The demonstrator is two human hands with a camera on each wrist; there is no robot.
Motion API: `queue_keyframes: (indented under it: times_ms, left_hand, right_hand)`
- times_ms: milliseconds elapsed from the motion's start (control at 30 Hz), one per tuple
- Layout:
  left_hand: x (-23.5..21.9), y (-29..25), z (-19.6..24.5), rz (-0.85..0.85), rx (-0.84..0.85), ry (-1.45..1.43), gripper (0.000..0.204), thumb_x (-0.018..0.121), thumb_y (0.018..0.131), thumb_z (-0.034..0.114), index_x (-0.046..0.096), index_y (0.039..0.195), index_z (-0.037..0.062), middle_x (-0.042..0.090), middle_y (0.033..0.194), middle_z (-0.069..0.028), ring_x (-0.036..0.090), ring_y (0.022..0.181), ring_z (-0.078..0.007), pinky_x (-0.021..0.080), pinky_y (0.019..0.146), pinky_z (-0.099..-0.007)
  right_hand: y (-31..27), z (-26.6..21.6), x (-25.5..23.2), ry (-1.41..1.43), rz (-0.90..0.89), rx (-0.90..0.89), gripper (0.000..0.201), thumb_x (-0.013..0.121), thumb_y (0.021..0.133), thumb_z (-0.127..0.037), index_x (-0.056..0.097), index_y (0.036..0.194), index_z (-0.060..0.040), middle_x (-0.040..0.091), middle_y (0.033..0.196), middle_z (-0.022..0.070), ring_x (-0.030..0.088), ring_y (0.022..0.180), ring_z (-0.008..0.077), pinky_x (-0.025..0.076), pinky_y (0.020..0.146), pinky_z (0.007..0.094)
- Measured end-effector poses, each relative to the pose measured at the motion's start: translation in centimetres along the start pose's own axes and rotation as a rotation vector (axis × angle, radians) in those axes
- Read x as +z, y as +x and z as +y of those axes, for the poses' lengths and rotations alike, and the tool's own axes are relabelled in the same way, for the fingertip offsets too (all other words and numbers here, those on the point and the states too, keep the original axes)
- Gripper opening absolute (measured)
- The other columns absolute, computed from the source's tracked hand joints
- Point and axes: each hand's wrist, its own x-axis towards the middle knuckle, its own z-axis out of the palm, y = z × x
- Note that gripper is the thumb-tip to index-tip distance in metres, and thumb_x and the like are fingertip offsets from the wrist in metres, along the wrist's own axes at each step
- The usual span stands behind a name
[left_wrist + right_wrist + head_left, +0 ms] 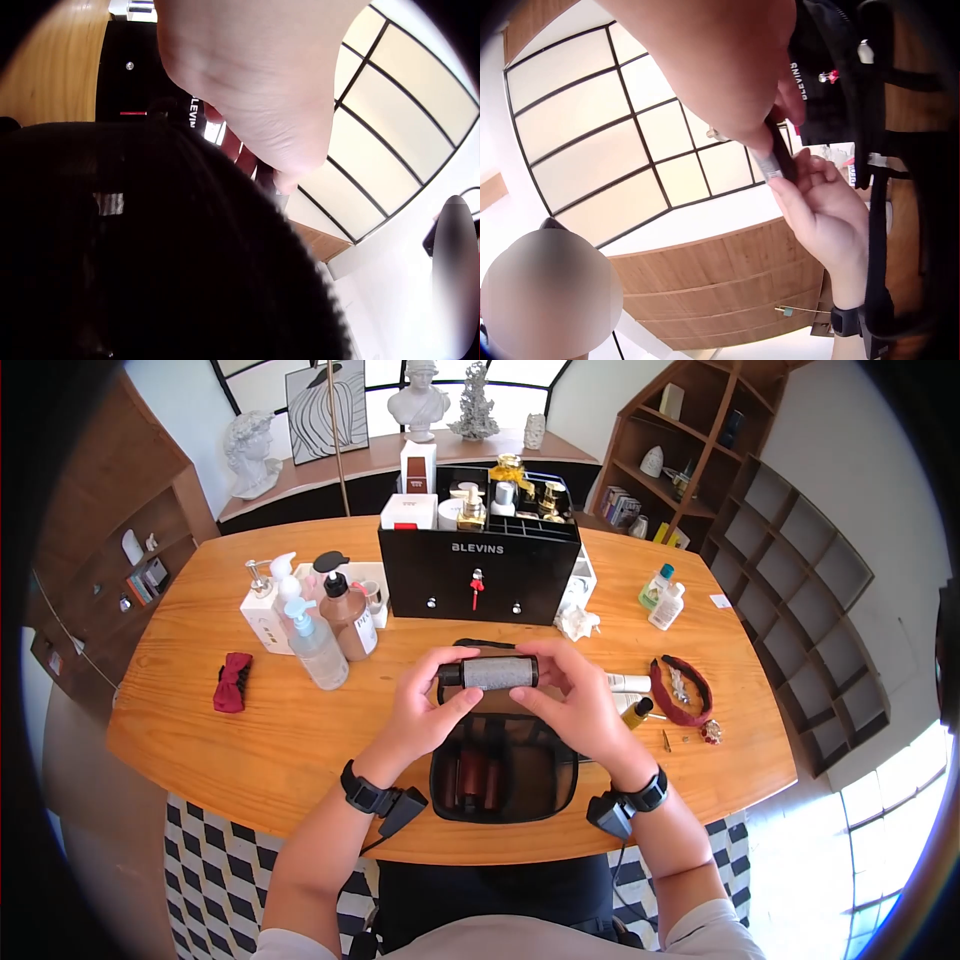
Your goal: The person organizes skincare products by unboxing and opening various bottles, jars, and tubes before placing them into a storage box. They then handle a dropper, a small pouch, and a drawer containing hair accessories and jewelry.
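A small dark bottle with a grey label and black cap lies sideways between both hands, its cap toward the left. My left hand grips the cap end, thumb along the lower edge. At the other end my right hand holds the bottle's base, thumb near the label. The right wrist view shows the bottle pinched between the two hands. Below them sits an unzipped black toiletry bag with reddish-brown bottles in its left part. Its dark zippered side fills much of the left wrist view.
A black BLEVINS cosmetics case full of toiletries stands behind. Pump bottles and a red bow are at left. Rightward lie a red headband, a yellowish dark-capped bottle, and two small bottles farther back.
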Motion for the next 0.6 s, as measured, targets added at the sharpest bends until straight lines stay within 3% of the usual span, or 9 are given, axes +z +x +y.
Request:
queue_keyframes:
  times_ms: [100,167,233,433,600]
  left_hand:
    - [0.5,0.0,-0.5,-0.018,0.205,0.182,0.042,0.077,0.088,0.019,0.061,0.123,0.0019,0.062,0.114,-0.0087,0.058,0.103,-0.0185,0.046,0.091,-0.0318]
    - [0.7,0.1,-0.2,0.002,0.322,0.299,0.038,0.079,0.084,0.018,0.066,0.117,0.003,0.064,0.109,-0.0125,0.06,0.101,-0.0262,0.048,0.091,-0.036]
    - [0.8,0.1,0.1,-0.007,0.347,0.368,0.039,0.08,0.082,0.019,0.067,0.115,0.0028,0.063,0.107,-0.0125,0.059,0.102,-0.0276,0.048,0.09,-0.0369]
    - [0.8,0.0,0.1,-0.048,0.367,0.405,0.041,0.082,0.078,0.018,0.067,0.113,0.0024,0.062,0.105,-0.0118,0.057,0.1,-0.0276,0.047,0.088,-0.0363]
    - [1.0,0.0,-0.1,-0.039,0.377,0.38,0.04,0.081,0.078,0.015,0.067,0.113,0.0021,0.063,0.104,-0.0123,0.058,0.098,-0.0283,0.048,0.087,-0.0367]
  right_hand:
    - [-1.8,2.6,0.3,-0.119,0.112,-0.185,0.044,0.083,0.081,-0.01,0.064,0.12,-0.0023,0.07,0.102,0.0112,0.069,0.091,0.021,0.055,0.083,0.0338]
    - [-2.2,3.0,0.0,-0.267,0.138,-0.296,0.048,0.085,0.077,-0.013,0.065,0.119,-0.003,0.069,0.101,0.0113,0.067,0.09,0.0269,0.054,0.081,0.0372]
    - [-2.0,4.3,-0.1,-0.354,0.169,-0.471,0.048,0.086,0.075,-0.015,0.065,0.117,-0.0027,0.069,0.099,0.0113,0.066,0.089,0.03,0.053,0.079,0.0387]
    - [-2.3,4.8,-0.2,-0.379,0.207,-0.553,0.05,0.088,0.07,-0.02,0.067,0.111,-0.002,0.07,0.096,0.0108,0.066,0.089,0.0316,0.052,0.078,0.0403]
    - [-2.4,5.2,0.1,-0.33,0.238,-0.578,0.049,0.087,0.07,-0.014,0.065,0.113,-0.0029,0.071,0.103,0.0124,0.067,0.091,0.0328,0.053,0.079,0.0405]
